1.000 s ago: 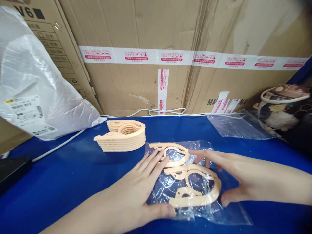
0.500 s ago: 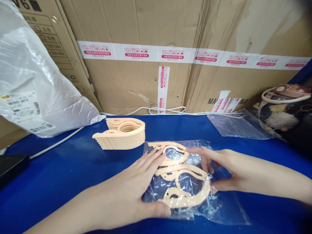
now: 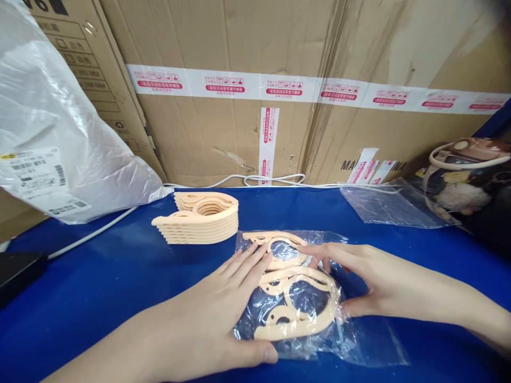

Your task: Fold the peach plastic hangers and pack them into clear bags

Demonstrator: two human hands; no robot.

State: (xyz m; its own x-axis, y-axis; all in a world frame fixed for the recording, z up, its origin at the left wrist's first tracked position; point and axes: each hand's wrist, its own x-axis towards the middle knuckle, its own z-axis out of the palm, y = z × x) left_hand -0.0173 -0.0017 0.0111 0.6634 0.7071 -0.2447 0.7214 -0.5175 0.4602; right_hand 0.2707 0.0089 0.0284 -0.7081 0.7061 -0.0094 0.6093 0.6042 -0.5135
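Observation:
Two beige folding hangers lie flat in a clear plastic bag (image 3: 359, 338). The upper hanger (image 3: 259, 236) is at the far end of the bag, the lower hanger (image 3: 293, 329) nearer to me. My left hand (image 3: 215, 316) rests open over the bag's left side, its fingertips on the upper hanger and its thumb low on the film. On the right side, my right hand (image 3: 359, 276) touches the bag with index finger and thumb apart. That index fingertip is at the upper hanger's rounded end; the thumb is beside the lower one's. The other fingers are curled and partly hidden.
A neat stack of beige folding hangers (image 3: 199, 229) stands on the blue tabletop (image 3: 99, 287), back left. Behind are large taped cardboard boxes (image 3: 223, 138), a white cable (image 3: 275, 181) and a silvery parcel bag (image 3: 80, 143). An empty clear bag (image 3: 371, 205) lies back right.
My right hand has moved a little left against the bag. The lower hanger has shifted slightly left inside it. My left hand has stayed nearly in place.

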